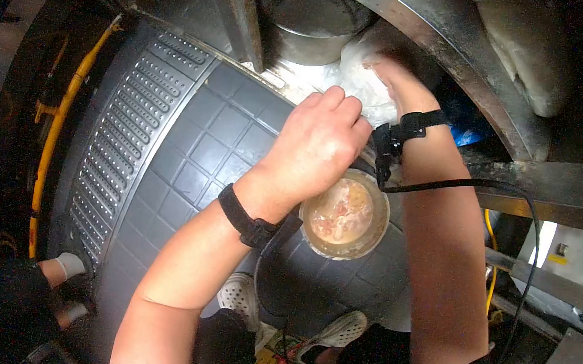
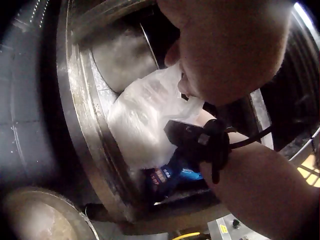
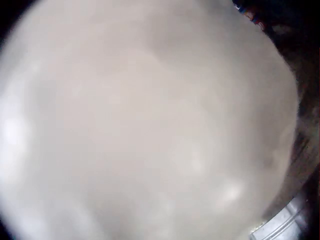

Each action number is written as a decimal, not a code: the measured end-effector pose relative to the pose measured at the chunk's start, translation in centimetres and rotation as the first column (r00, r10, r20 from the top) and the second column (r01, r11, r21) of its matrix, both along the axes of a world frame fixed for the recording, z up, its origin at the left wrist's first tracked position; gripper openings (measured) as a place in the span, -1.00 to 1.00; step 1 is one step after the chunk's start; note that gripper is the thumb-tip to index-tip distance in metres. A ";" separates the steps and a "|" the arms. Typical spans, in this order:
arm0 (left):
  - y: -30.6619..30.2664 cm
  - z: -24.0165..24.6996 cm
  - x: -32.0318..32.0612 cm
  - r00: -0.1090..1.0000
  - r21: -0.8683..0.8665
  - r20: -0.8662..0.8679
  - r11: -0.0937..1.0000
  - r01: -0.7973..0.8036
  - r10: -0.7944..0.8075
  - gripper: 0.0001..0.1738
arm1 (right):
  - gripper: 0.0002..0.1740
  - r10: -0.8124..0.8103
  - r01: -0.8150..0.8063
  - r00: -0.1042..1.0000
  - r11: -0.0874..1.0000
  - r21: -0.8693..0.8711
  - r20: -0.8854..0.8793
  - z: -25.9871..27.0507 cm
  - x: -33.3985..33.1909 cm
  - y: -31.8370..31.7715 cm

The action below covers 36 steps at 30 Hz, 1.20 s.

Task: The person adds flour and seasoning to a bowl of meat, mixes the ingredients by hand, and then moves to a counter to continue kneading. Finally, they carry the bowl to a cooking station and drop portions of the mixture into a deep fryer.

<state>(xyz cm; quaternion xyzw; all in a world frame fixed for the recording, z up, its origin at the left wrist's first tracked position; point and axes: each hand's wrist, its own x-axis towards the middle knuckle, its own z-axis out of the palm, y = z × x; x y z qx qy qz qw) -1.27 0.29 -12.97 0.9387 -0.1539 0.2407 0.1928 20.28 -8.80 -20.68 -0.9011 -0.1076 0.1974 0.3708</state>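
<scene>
A white plastic bag [image 1: 364, 88] lies inside a steel-walled compartment [image 1: 432, 30], next to a round metal pot [image 1: 307, 17]. My left hand [image 1: 320, 138] hovers at the compartment's near edge with curled fingers and pinches the bag's near side [image 2: 150, 115]. My right hand [image 1: 389, 73] reaches further in and grips the top of the bag; its fingertips are partly hidden. The right wrist view is filled by the blurred white bag [image 3: 150, 120]. A blue packet [image 2: 170, 175] lies under the bag.
A round tub of pinkish food [image 1: 343, 215] stands on the grey gridded surface [image 1: 190, 160] just below my left wrist. A yellow hose [image 1: 63, 113] runs along the left. White shoes [image 1: 245, 298] show on the floor below.
</scene>
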 end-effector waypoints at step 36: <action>-0.8 0.1 -0.5 0.999 0.029 0.043 1.000 -0.009 0.008 -0.89 | -0.87 -0.114 0.684 0.713 0.330 0.651 -0.692 0.5 6.6 -0.9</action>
